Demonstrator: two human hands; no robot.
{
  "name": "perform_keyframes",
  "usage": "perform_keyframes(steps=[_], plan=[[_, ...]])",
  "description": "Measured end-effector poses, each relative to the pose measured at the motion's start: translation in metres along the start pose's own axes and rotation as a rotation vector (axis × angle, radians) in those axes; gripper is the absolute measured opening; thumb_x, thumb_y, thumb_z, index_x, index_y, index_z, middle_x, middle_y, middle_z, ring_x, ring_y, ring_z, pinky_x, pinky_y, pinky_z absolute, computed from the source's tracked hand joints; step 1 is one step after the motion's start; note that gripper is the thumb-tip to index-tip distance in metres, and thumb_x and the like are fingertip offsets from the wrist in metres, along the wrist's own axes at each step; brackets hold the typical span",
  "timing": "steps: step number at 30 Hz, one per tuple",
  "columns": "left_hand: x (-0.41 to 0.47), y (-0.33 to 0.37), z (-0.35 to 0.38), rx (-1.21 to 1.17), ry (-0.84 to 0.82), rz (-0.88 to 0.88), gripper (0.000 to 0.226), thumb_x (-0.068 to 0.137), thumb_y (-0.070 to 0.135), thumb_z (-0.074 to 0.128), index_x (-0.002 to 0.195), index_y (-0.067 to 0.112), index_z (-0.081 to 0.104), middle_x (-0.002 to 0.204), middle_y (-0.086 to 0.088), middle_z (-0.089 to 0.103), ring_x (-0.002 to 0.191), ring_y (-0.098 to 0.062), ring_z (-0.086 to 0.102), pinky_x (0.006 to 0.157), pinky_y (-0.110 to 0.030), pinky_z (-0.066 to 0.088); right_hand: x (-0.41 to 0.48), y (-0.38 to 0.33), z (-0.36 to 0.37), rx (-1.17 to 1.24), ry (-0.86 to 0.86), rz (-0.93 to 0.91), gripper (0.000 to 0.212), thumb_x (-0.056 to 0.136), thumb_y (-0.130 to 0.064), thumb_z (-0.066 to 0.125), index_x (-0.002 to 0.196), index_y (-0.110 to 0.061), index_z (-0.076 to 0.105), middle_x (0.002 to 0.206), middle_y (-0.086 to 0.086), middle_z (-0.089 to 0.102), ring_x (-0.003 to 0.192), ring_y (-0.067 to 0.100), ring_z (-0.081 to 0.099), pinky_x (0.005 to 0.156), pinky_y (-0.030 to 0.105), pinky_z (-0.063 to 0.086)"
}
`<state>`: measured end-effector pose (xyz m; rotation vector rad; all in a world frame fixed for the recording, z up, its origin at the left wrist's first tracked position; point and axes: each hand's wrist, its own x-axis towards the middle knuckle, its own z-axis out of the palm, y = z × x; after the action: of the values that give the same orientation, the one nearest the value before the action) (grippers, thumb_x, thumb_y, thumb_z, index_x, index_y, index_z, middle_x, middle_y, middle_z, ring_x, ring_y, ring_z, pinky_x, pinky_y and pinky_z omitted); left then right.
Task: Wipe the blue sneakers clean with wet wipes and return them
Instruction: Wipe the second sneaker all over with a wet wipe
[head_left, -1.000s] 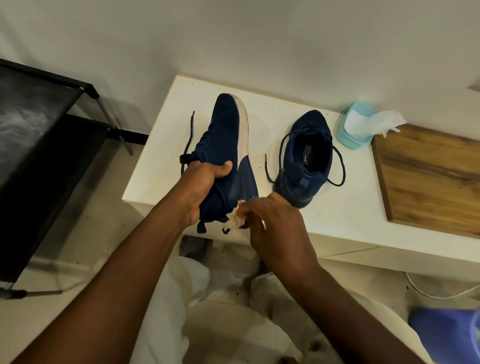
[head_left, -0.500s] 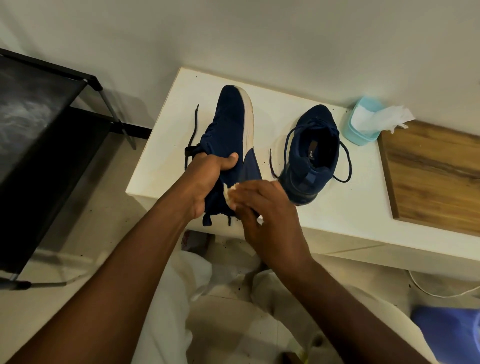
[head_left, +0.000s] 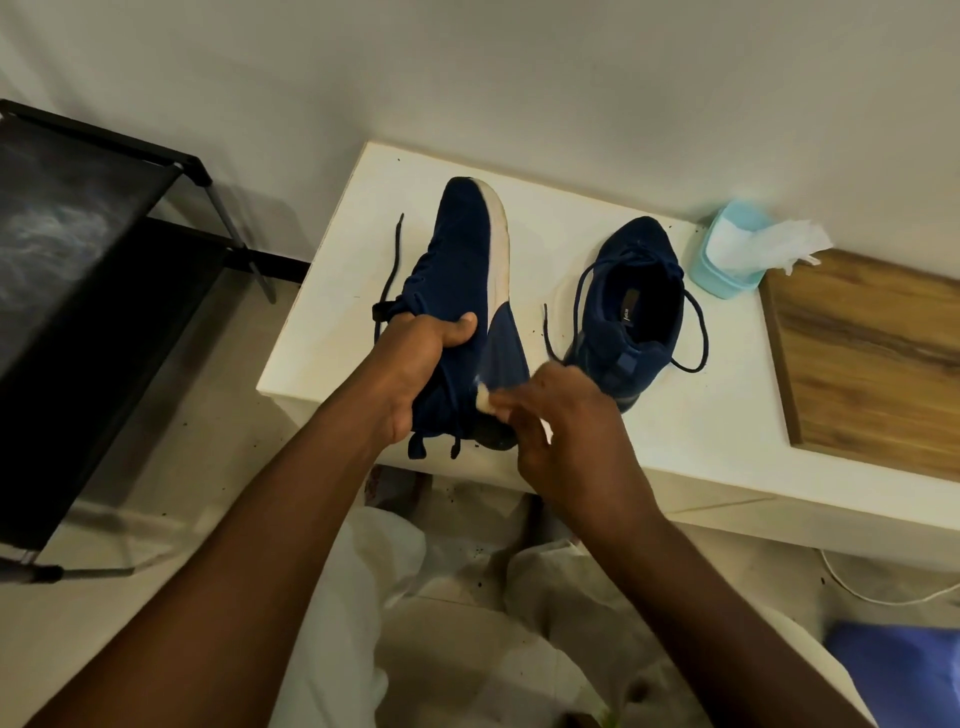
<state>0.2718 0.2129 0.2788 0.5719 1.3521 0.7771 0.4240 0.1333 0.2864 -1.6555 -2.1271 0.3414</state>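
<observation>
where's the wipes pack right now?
Head view: the light-blue wipes pack sits at the back right of the white table by the wall, between the unheld sneaker on its left and the wooden board on its right.

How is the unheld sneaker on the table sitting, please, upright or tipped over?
Upright: the sneaker rests on the white table, its opening facing up.

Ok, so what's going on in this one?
A person is cleaning a pair of blue sneakers at a white table. The left hand grips the first sneaker, turned on its side with the white sole edge showing. The right hand pinches a wet wipe against its heel end. The second sneaker stands on the table unhandled, near the pack of wipes.
</observation>
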Motion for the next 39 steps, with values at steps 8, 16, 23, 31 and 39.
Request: perform_keyframes(steps=[8,16,23,31,39], plan=[[-0.001,0.000,0.005,0.012,-0.007,0.006,0.023,0.091,0.027,0.073,0.110,0.016,0.062,0.102,-0.006,0.071,0.091,-0.026,0.069,0.070,-0.034,0.055,0.066,0.017,0.005,-0.026,0.050,0.130,0.023,0.094,-0.008,0.059,0.108,-0.015,0.076,0.096,0.009,0.065,0.088,0.025,0.061,0.073,0.025,0.045],[-0.001,0.001,0.000,-0.011,0.001,-0.040,0.027,0.090,0.028,0.074,0.112,0.019,0.060,0.104,-0.007,0.072,0.092,-0.031,0.070,0.072,-0.040,0.058,0.005,0.011,-0.007,-0.116,-0.194,-0.042,0.032,0.085,-0.008,0.070,0.109,-0.028,0.075,0.100,-0.004,0.060,0.089,0.010,0.047,0.070,0.023,0.046],[-0.003,0.001,0.003,0.023,0.008,-0.035,0.030,0.090,0.028,0.073,0.114,0.015,0.062,0.103,-0.007,0.071,0.091,-0.027,0.069,0.071,-0.036,0.055,0.068,0.022,0.005,-0.107,-0.045,0.089,0.026,0.091,-0.006,0.061,0.109,-0.020,0.075,0.098,0.003,0.062,0.088,0.020,0.060,0.072,0.023,0.046],[-0.005,0.001,0.002,0.033,0.051,-0.050,0.039,0.091,0.029,0.071,0.124,0.013,0.056,0.103,-0.009,0.069,0.090,-0.030,0.067,0.066,-0.037,0.054,0.038,0.007,-0.002,-0.132,-0.156,-0.002,0.029,0.088,-0.009,0.067,0.114,-0.022,0.072,0.107,-0.001,0.062,0.097,0.017,0.051,0.075,0.023,0.039],[-0.007,0.005,0.003,0.009,0.023,-0.063,0.024,0.091,0.022,0.071,0.111,0.013,0.062,0.101,-0.010,0.071,0.090,-0.029,0.069,0.070,-0.035,0.055,0.104,0.025,0.017,-0.099,0.075,0.018,0.027,0.089,0.001,0.056,0.103,-0.013,0.074,0.093,0.007,0.064,0.091,0.024,0.056,0.072,0.030,0.045]])
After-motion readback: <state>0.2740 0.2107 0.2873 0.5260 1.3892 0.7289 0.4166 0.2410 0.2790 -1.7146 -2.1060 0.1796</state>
